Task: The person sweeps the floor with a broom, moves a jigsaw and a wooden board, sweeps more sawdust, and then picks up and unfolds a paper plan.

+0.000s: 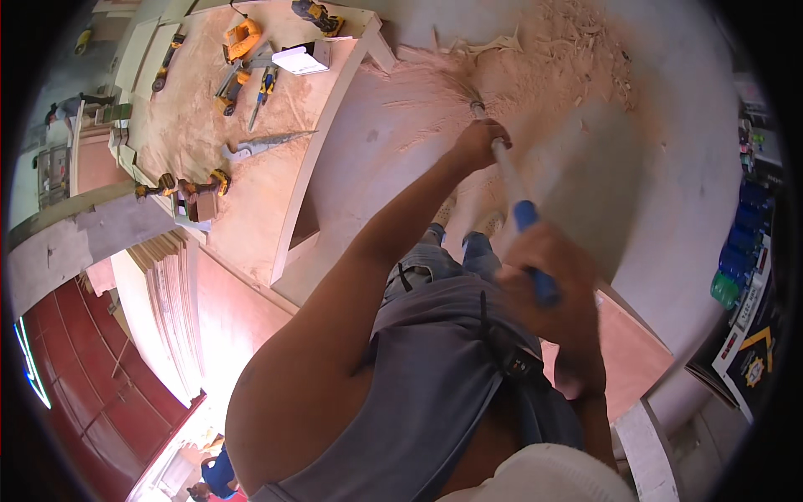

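Note:
I hold a broom with a pale pole [509,174] and a blue grip [526,215]. My left hand [483,144] is wrapped round the pole low down, close above the bristles. Higher up, my right hand [552,272] is closed round the blue grip and looks slightly smeared by motion. The thin brown bristles [452,82] fan out over the floor to the left of the pole's lower end. Beside them, sawdust and curled wood shavings [577,71] lie heaped on the grey floor.
At left, a dusty wooden workbench [188,109] carries a handsaw [268,144], an orange power tool [242,39], cordless drills [219,181] and other tools. Bottles with blue caps [744,226] line the right side. Stacked boards [163,284] stand at lower left. Another person [219,475] is far off below.

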Demonstrator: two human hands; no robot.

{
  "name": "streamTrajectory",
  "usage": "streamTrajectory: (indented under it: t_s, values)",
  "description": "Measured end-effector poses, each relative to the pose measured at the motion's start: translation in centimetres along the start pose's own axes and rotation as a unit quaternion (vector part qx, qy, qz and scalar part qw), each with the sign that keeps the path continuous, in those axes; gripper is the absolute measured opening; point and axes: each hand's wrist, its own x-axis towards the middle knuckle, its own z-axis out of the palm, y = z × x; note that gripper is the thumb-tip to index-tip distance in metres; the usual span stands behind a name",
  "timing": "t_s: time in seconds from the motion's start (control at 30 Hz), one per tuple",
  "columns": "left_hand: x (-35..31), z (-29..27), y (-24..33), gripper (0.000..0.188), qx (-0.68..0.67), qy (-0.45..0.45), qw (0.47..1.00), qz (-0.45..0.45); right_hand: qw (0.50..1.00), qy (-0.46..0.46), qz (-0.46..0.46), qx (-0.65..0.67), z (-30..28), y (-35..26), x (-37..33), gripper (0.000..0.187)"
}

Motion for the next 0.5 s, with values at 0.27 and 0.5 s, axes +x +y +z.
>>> streamTrajectory:
  t_s: [0.27, 0.5]
  values:
    - [-4.4, -6.2, 6.7, 0.020, 0.050, 0.043, 0.997, 0.030, 0.987, 0.087, -0.101, 0.092, -7.3, -4.4, -2.9, 0.024]
    - [-11.5, -13.5, -7.8, 0.026, 0.279, 0.137, 0.947, -0.078, 0.979, -0.041, 0.003, 0.199, 4.3, 4.7, 1.1, 0.017]
